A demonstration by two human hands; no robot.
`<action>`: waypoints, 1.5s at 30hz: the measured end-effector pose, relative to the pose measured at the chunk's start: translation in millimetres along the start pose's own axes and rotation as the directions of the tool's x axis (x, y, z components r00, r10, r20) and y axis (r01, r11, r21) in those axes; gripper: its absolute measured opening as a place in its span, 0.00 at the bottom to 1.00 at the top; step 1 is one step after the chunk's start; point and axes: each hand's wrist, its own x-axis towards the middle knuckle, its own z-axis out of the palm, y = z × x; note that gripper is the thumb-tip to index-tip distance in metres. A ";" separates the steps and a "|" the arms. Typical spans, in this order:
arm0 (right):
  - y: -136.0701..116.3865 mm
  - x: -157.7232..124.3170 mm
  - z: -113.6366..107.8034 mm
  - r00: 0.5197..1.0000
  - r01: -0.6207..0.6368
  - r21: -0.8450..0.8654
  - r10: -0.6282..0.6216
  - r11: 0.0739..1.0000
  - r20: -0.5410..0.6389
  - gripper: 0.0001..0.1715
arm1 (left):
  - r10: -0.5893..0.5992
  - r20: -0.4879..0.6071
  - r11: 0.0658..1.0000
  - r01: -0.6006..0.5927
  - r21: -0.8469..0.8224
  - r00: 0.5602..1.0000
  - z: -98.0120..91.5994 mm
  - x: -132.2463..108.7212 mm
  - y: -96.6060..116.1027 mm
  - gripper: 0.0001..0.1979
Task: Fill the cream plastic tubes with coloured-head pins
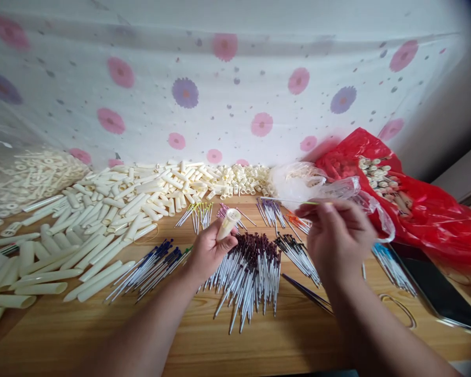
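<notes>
My left hand [209,250] is closed around a cream plastic pen barrel [227,223], its grated open end pointing up and right. My right hand [337,235] pinches a thin pen refill [286,201] that stretches left from my fingertips, roughly level, a little above and to the right of the barrel. Beneath both hands lie bundles of refills with dark tips [251,272] on the wooden table [259,340].
A heap of cream barrels [102,220] covers the left of the table, small cream caps [241,180] lie at the back. A red bag [416,209] and a clear bag [306,183] sit right. A phone [435,288] and rubber band [398,309] lie near the right edge.
</notes>
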 end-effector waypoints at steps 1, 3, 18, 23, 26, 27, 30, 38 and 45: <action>-9.3 5.5 -3.0 0.996 0.079 0.065 -0.076 0.995 -0.037 0.07 | 0.044 0.066 0.998 -0.046 0.033 0.997 -1.6 -0.4 -0.8 0.23; -30.0 9.9 -8.2 0.967 0.254 0.091 -0.252 0.963 -0.027 0.07 | 0.101 0.170 0.992 -0.112 0.055 0.980 -2.8 -0.4 -1.2 0.26; -71.7 2.0 -14.6 0.705 0.537 -0.212 -0.296 0.817 0.645 0.08 | 0.260 0.276 0.962 -0.272 0.006 0.925 2.6 5.2 -2.4 0.11; -74.3 1.3 -14.6 0.704 0.533 -0.234 -0.272 0.813 0.656 0.09 | 0.249 0.269 0.960 -0.274 0.058 0.931 1.8 5.5 -1.4 0.11; -73.8 -0.2 -13.6 0.695 0.557 -0.230 -0.296 0.798 0.655 0.08 | 0.260 0.286 0.951 -0.295 0.087 0.922 2.2 5.6 -2.2 0.11; -72.3 -0.8 -12.9 0.693 0.547 -0.224 -0.286 0.807 0.662 0.08 | 0.268 0.284 0.947 -0.306 0.100 0.921 2.5 5.5 -2.8 0.12; -61.8 -2.2 -11.0 0.721 0.415 -0.215 -0.176 0.884 0.670 0.06 | 0.300 0.218 0.925 -0.339 0.174 0.929 3.4 4.5 -3.3 0.13; -28.1 0.7 -13.4 0.734 0.179 -0.222 0.020 0.959 0.679 0.11 | 0.378 0.149 0.763 -0.398 0.509 0.914 1.0 -0.4 11.5 0.15; -23.9 -0.5 -12.2 0.795 0.246 -0.247 -0.049 0.937 0.604 0.06 | 0.379 0.161 0.701 -0.396 0.593 0.911 3.2 -4.9 18.9 0.14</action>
